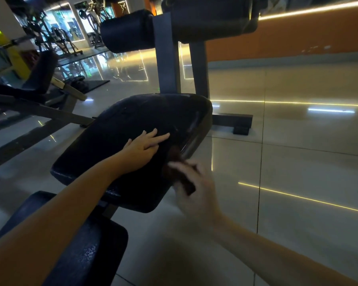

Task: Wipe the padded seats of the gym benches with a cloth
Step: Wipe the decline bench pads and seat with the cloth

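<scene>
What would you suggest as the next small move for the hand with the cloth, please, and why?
Probably sweep the cloth inward across the padded seat. The right hand grips it at the seat's right edge, blurred, while the left hand rests flat mid-pad, so most of the surface lies beyond the cloth.

Our left hand [142, 149] flat on padded seat [120, 129], toward its right half; our right hand [194, 188] just beside seat's right edge, gripping cloth [180, 172], which touches that edge; second pad [87, 244] nearer us, below-left of seat; upright posts [166, 58] behind seat, roller pads [128, 32] up on them; base foot [232, 120] on floor [298, 162], right of posts; another bench [39, 75] at far left.
</scene>
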Demonstrator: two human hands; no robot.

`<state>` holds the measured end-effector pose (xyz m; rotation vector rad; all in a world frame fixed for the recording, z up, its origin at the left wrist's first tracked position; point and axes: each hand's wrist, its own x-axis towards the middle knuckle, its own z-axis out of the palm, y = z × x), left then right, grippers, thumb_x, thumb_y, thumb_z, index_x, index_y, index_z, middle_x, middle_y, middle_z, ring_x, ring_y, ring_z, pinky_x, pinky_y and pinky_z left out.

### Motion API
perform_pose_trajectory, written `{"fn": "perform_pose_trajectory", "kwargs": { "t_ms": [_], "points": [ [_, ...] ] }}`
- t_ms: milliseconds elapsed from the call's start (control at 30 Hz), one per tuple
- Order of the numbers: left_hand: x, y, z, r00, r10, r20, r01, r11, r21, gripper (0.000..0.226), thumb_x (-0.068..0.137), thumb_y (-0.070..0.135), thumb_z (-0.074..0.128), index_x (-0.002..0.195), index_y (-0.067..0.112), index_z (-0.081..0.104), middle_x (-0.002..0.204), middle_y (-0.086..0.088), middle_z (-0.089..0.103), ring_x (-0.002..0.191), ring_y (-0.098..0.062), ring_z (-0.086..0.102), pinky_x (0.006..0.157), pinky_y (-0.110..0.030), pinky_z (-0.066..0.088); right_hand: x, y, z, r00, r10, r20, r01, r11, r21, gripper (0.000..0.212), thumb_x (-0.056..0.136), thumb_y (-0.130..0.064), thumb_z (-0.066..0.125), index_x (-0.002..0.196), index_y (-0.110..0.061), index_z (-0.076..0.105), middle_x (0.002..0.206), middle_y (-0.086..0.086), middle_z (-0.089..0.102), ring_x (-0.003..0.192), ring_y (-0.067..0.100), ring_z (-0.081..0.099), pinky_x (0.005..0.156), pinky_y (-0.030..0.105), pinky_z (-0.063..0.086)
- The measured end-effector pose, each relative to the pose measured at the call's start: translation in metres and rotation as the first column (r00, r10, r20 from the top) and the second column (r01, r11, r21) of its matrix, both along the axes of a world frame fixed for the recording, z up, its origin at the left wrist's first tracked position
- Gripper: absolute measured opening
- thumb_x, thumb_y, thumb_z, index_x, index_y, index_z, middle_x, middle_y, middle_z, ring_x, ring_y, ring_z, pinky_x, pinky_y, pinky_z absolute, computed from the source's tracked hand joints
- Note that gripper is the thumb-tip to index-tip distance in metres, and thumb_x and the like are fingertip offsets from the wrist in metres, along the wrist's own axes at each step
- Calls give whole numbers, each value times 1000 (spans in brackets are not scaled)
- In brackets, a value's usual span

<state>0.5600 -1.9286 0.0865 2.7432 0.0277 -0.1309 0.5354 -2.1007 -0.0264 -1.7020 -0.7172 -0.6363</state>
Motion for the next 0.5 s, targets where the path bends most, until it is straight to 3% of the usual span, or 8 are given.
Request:
{"fn": "perform_pose_trajectory", "kwargs": {
  "t_ms": [100, 200, 333, 400, 500],
  "points": [
    [0, 1, 0, 1000, -13, -3, 13, 1000, -4, 47, 107, 20, 29, 141, 53, 26, 164, 6, 7, 151, -20, -5, 118, -47, -9, -4, -2, -3, 990, 125, 61, -124, 992, -19, 37, 82, -8, 67, 118, -12, 69, 108, 8, 55, 96, 17, 56, 81, 20, 50],
    [0, 2, 1, 1000, -20, 9, 21, 999, -29, 46, 107, 19, 30, 139, 53, 27, 164, 6, 8, 151, -19, -5, 118, -46, -9, 17, -2, 1, 994, 72, 77, -70, 997, -27, 43, 78, 1, 67, 118, -12, 69, 109, 9, 54, 99, 15, 53, 86, 19, 47],
    [-3, -1, -4, 999, -3, 44, 5, 999, -45, 47, 107, 19, 29, 143, 49, 31, 163, 6, 10, 151, -17, -3, 118, -43, -10, 65, -2, 10, 975, -174, -136, 189, 975, 113, 38, 85, 0, 65, 122, -13, 66, 113, 3, 48, 103, 7, 46, 90, 6, 38],
    [-4, -2, -3, 999, -2, 40, 3, 999, -39, 47, 107, 19, 29, 144, 49, 31, 163, 7, 10, 151, -16, -3, 118, -43, -10, 88, -2, 19, 925, -238, -295, 299, 937, 183, 32, 91, -6, 63, 122, -15, 65, 115, 3, 48, 101, 5, 45, 92, 10, 40],
    [-3, -1, -1, 1000, -14, 23, 15, 999, -43, 47, 107, 19, 29, 143, 50, 31, 164, 7, 9, 151, -16, -4, 118, -43, -11, 69, 3, 15, 923, -196, -332, 270, 943, 196, 31, 94, -13, 62, 125, -17, 63, 114, -1, 48, 100, -8, 46, 88, 4, 39]
  ]
}}
